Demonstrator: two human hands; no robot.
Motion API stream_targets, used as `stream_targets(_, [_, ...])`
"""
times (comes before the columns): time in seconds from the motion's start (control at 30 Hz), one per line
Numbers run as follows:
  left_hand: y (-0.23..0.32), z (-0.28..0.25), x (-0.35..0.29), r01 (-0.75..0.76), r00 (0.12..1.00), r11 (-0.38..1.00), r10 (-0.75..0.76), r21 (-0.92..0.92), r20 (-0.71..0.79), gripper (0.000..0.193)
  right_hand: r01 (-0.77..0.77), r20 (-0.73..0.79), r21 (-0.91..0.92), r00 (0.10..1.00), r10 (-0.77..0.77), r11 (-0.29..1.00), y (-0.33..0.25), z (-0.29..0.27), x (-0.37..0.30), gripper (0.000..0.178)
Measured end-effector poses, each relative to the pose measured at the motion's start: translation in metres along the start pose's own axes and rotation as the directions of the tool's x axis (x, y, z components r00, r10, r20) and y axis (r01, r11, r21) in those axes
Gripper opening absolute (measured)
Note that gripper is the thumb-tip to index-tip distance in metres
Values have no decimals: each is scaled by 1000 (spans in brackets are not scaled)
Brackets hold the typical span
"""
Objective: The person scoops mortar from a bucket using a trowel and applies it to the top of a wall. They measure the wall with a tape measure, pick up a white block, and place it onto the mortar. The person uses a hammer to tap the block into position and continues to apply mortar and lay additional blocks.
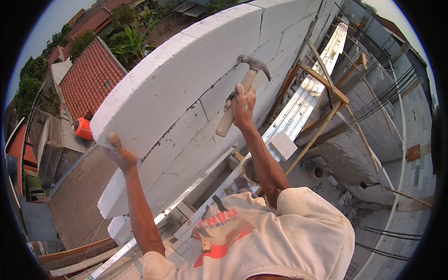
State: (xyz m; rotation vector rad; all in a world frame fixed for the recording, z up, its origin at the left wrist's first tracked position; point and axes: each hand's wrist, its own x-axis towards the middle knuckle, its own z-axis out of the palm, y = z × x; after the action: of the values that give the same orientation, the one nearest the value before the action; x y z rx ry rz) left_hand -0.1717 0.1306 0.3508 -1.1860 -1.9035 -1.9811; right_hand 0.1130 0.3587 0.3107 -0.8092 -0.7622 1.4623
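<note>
My right hand (243, 105) is wrapped round the wooden handle of a claw hammer (248, 79). Its dark metal head is at or just in front of the wall face; whether it touches, I cannot tell. At the wall's left end, my left hand (122, 157) grips the lower end corner of a large white building block (182, 77). The thumb points up along the end, and the other fingers are partly hidden. This block lies in the top course, above a dark, uneven joint. Lower white blocks (186, 125) form the wall beneath it.
Metal scaffold planks (291, 109) run along the wall's right side, beside wooden braces (322, 79). A loose white block (283, 145) and a bucket (249, 169) rest near my right arm. Beyond the wall's left end are an orange tank (83, 129) and tiled roofs (91, 77) lower down.
</note>
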Motion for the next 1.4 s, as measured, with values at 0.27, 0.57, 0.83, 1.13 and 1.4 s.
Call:
stream_targets(0.27, [8, 0, 1, -192, 981, 977, 193, 88, 6, 60, -45, 124, -167, 990, 66, 985, -26, -22, -9, 26])
stream_targets(0.57, [13, -58, -17, -42, 792, 849, -293, 527, 536, 111, -17, 188, -394, 977, 98, 919, -53, -81, -79, 32])
stream_targets(0.83, [19, -47, -12, 34, 862, 920, -225, 390, 455, 100, 236, 395, -439, 917, -50, 867, -114, -44, -74, 41])
stream_targets(1.13, [46, -47, 1, 67, 950, 995, -87, 77, 301, 74, 776, 721, -571, 630, -288, 268, -279, 57, 15, 64])
stream_targets(1.4, [52, -39, 1, 93, 944, 995, -102, 46, 313, 65, 763, 800, -578, 600, -15, -288, -289, 42, 133, 66])
